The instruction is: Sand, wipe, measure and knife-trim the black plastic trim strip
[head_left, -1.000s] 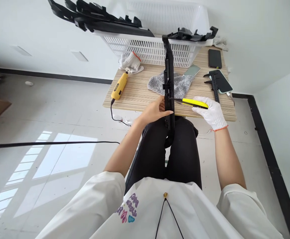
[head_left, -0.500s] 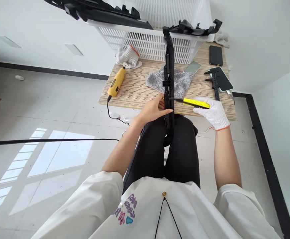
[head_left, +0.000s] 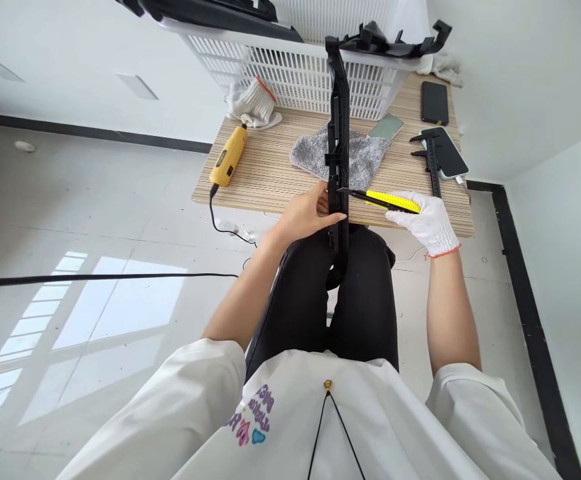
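Note:
A long black plastic trim piece [head_left: 339,127] stretches from my thighs across the table toward the basket. My bare left hand [head_left: 308,212] grips its near part, thumb on top and fingers around the left side. In my right hand [head_left: 428,220], which wears a white knit glove with an orange cuff, is a yellow and black utility knife [head_left: 393,201]. Its blade points left and its tip lies at the trim piece, just above my left thumb; whether it cuts in I cannot tell. Under the piece lies a grey cloth [head_left: 310,152].
A white basket [head_left: 290,83] at the table's back bears more black plastic parts [head_left: 395,47]. On the wood-grain table [head_left: 270,190] lie a yellow rotary tool [head_left: 229,157] with a cord, a glove [head_left: 254,103], black calipers [head_left: 433,167], a phone [head_left: 450,157] and a black flat device [head_left: 434,103].
The view has shifted slightly. The knife's blade lies a little further left over the trim piece. My left hand keeps the same hold.

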Demonstrator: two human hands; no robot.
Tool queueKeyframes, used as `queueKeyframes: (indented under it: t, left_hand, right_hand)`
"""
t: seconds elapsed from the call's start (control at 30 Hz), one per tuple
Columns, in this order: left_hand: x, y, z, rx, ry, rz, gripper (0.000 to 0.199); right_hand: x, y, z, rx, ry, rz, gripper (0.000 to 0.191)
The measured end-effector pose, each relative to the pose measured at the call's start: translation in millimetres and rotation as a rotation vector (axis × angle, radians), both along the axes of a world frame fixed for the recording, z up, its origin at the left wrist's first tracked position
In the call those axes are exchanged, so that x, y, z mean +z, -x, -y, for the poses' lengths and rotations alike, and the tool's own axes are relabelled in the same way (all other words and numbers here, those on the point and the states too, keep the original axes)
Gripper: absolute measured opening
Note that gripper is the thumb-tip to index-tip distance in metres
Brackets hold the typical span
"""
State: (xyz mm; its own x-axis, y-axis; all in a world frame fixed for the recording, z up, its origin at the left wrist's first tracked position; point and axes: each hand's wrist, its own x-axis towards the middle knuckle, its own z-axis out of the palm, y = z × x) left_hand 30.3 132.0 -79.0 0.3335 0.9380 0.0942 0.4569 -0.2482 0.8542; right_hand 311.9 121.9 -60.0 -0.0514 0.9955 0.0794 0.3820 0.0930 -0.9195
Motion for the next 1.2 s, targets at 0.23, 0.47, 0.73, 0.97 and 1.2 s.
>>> queueKeyframes:
  t: [0.23,0.47,0.73,0.97,1.2]
  left_hand:
    - [-0.1,1.2,0.3,-0.006,-0.025,-0.022,0.057]
    - [-2.5,-13.5,1.4,0.160,-0.070,-0.052,0.041]
    - [-2.7,-14.4,1.9,0.153,-0.041,-0.015,0.055]
    - [3.7,-7.2,7.8,0.035,-0.042,-0.149,0.071]
    - [-4.1,-9.8,6.6,0.092,-0.128,-0.171,0.063]
  right_hand:
    - [-3.1,-0.9,-1.6,-0.030,-0.001,0.006,0.034]
    - [-9.0,1.5,-0.8,-0.195,-0.074,0.001,0.033]
    - [-1.5,-7.8,-0.7,-0.129,0.069,-0.113,0.028]
    - [-6.8,-31.3,0.6,-0.116,0.056,0.019,0.029]
    - [-4.7,-32.3,5.2,0.047,-0.023,0.178,0.029]
